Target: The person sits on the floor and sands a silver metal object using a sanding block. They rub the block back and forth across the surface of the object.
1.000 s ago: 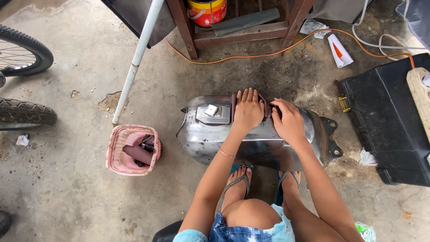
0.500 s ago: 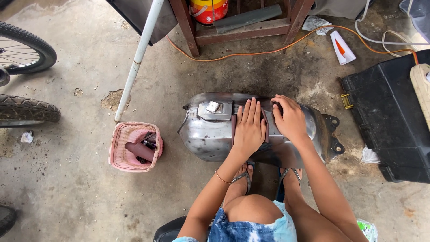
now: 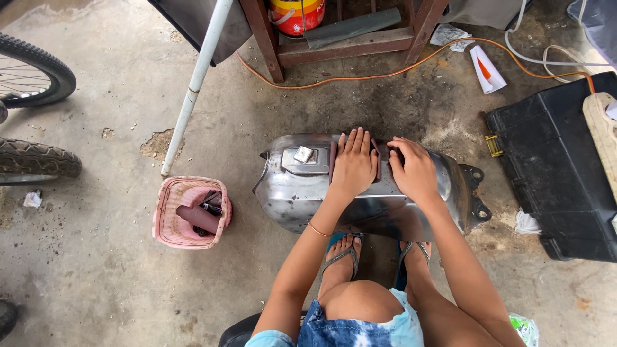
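Concrete floor bears a metal fuel tank (image 3: 302, 193) lying crosswise, left hand (image 3: 353, 164) flat-fingered, right hand (image 3: 414, 170) curled.

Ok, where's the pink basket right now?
The pink basket sits on the concrete floor at left of the head view, beside the bare metal tank, near the white pole's foot.

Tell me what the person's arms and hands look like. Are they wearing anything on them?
Both arms are bare, with no sleeves reaching the forearms and no gloves. The left hand has a thin orange-gold bangle round the wrist. The right hand wears nothing that shows: no ring, watch or band. The nails are short and unpainted, as far as can be seen.
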